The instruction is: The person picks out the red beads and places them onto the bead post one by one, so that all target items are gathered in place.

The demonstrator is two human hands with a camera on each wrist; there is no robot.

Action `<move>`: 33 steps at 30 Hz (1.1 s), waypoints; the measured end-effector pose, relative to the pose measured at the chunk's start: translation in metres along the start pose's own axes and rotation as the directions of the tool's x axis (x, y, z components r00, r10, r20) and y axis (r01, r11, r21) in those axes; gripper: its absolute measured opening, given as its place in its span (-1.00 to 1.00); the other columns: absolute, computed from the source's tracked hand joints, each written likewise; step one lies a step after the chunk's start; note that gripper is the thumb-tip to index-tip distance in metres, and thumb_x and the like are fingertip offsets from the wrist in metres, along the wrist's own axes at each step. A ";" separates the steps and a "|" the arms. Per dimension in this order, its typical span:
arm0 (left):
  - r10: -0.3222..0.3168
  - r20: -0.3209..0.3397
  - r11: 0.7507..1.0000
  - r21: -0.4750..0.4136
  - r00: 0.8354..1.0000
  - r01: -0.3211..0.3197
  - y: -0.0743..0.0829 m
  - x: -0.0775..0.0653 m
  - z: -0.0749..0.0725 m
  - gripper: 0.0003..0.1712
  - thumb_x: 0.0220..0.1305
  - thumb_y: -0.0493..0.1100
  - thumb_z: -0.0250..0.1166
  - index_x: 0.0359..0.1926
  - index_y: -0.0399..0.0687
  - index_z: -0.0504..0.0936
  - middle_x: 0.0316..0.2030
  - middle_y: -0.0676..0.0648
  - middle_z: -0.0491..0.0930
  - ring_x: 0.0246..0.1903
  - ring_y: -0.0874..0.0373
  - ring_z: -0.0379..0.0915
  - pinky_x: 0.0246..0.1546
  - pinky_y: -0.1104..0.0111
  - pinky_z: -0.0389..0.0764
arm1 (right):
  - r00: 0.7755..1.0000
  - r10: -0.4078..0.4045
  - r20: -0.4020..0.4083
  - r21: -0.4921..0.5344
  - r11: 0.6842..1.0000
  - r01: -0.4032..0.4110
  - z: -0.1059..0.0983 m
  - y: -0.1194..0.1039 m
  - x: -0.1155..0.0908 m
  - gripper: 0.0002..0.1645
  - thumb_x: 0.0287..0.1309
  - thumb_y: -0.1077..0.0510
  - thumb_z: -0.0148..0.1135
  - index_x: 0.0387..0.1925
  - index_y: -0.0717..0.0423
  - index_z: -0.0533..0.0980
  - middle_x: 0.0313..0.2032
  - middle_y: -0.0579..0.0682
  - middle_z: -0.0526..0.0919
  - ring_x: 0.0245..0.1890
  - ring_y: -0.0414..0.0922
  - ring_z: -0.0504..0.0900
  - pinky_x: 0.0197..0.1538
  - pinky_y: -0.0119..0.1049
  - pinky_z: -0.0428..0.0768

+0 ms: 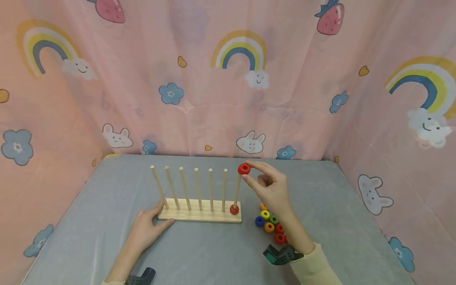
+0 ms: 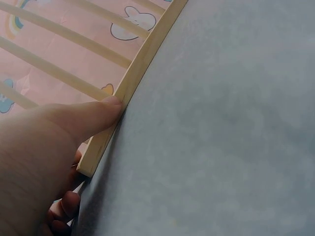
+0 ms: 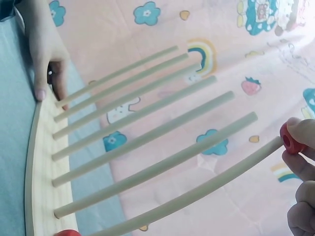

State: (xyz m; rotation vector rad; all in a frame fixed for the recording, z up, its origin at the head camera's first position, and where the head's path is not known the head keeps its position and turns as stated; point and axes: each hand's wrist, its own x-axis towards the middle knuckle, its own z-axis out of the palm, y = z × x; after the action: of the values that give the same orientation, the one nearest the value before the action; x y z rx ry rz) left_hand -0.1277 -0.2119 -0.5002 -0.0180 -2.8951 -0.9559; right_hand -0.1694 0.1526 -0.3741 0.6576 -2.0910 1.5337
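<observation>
A wooden base (image 1: 199,215) with several upright pegs stands on the table. My left hand (image 1: 146,229) grips its left end, thumb along the front edge, as the left wrist view also shows. Between thumb and fingertips my right hand (image 1: 272,188) pinches a red bead (image 1: 244,169) at the top of the rightmost peg (image 1: 237,190). In the right wrist view the held red bead (image 3: 292,139) meets the peg's tip; whether the tip has entered its hole I cannot tell. Another red bead (image 1: 234,209) sits at the foot of that same peg.
Right of the base lies a loose group of beads, among them a blue bead (image 1: 259,221), a yellow bead (image 1: 265,215), a green bead (image 1: 273,219) and an orange bead (image 1: 269,227). My right forearm partly covers the group. A pink patterned curtain (image 1: 213,118) surrounds the grey table (image 1: 199,253).
</observation>
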 end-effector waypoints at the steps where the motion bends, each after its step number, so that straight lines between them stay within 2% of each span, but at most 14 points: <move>1: -0.001 -0.001 1.000 -0.001 1.000 0.001 0.000 0.000 0.000 -0.06 0.27 0.16 0.55 0.49 -0.25 0.47 0.42 -0.26 0.49 -0.17 -0.10 0.48 -0.25 0.11 0.56 | 1.000 -0.001 0.003 0.003 1.000 0.001 0.000 0.001 0.000 -0.54 0.20 0.41 0.51 0.14 0.13 0.74 -0.14 0.04 0.72 -0.78 -0.22 0.12 -0.70 -0.37 0.12; 6: 0.002 -0.009 1.000 -0.004 1.000 -0.002 0.001 0.000 0.000 -0.07 0.27 0.14 0.55 0.48 -0.26 0.47 0.40 -0.27 0.50 -0.16 -0.12 0.49 -0.25 0.09 0.57 | 1.000 -0.005 0.015 0.015 1.000 0.004 0.003 0.001 0.001 -0.54 0.19 0.42 0.50 0.14 0.17 0.73 -0.12 0.08 0.74 -0.77 -0.22 0.13 -0.69 -0.37 0.12; 17: 0.003 0.004 1.000 0.002 1.000 -0.003 0.001 0.000 -0.001 -0.07 0.27 0.17 0.54 0.48 -0.26 0.48 0.41 -0.25 0.50 -0.14 -0.12 0.50 -0.19 0.05 0.59 | 0.999 0.028 0.027 0.008 1.000 -0.028 0.007 0.003 0.001 -0.55 0.21 0.37 0.52 0.14 0.13 0.74 -0.10 0.07 0.73 -0.77 -0.22 0.12 -0.69 -0.36 0.12; 23: -0.004 0.006 1.000 -0.001 1.000 0.004 0.001 0.000 -0.001 -0.07 0.27 0.18 0.55 0.48 -0.24 0.48 0.42 -0.24 0.50 -0.17 -0.10 0.48 -0.23 0.07 0.57 | 0.999 0.047 0.027 -0.011 0.999 -0.047 0.008 0.004 -0.001 -0.55 0.21 0.35 0.53 0.14 0.12 0.74 -0.12 0.06 0.73 -0.77 -0.25 0.12 -0.68 -0.38 0.12; 33: 0.017 -0.021 1.000 0.012 1.000 -0.017 0.000 0.000 0.001 -0.09 0.26 0.13 0.56 0.46 -0.27 0.50 0.39 -0.26 0.52 -0.17 -0.14 0.51 -0.23 0.06 0.58 | 0.998 0.044 0.036 -0.032 0.999 -0.043 0.010 0.011 -0.005 -0.57 0.22 0.31 0.54 0.13 0.15 0.74 -0.13 0.04 0.73 -0.77 -0.25 0.14 -0.67 -0.39 0.13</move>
State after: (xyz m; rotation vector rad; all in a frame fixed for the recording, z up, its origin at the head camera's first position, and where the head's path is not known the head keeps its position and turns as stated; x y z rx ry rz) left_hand -0.1281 -0.2110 -0.5008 -0.0318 -2.8765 -0.9307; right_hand -0.1728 0.1461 -0.3880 0.6369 -2.1657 1.5199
